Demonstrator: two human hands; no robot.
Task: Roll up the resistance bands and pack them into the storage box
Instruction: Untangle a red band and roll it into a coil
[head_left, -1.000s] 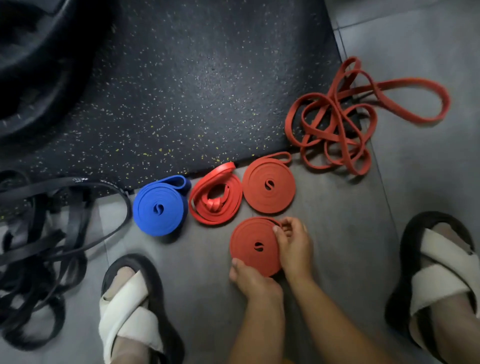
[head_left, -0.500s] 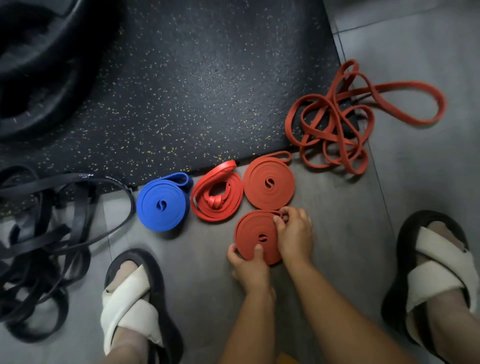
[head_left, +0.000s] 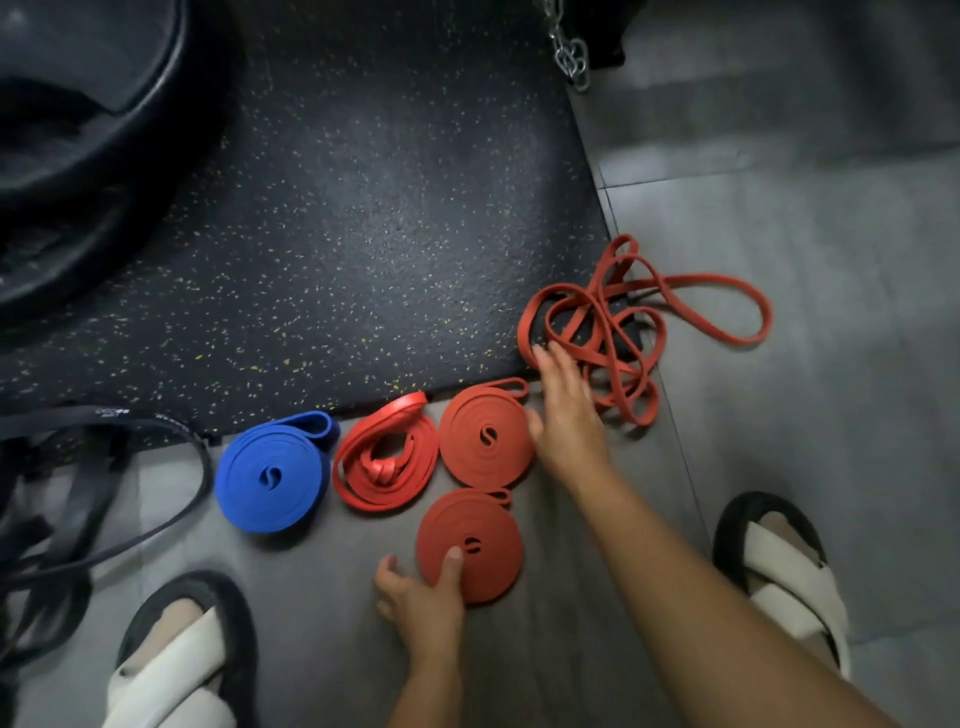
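A tightly rolled orange band (head_left: 475, 530) lies flat on the grey floor, and my left hand (head_left: 421, 597) rests on its near edge with the thumb on top. My right hand (head_left: 566, 410) stretches forward with fingers spread, its fingertips at the near edge of a loose tangle of orange bands (head_left: 618, 332). Behind the near roll sit another rolled orange band (head_left: 485, 434), a loosely coiled red band (head_left: 387, 460) and a rolled blue band (head_left: 272, 473). No storage box is in view.
A heap of loose black bands (head_left: 57, 519) lies at the left. A black speckled rubber mat (head_left: 337, 234) covers the far floor, with a large black tyre-like object (head_left: 78, 130) on it. A metal chain (head_left: 571, 52) hangs at the top. My sandalled feet (head_left: 176, 665) (head_left: 784, 577) flank the rolls.
My right hand has let go of the near orange roll and reached forward to the loose orange tangle. The left hand stays on the roll. The camera has tilted forward.
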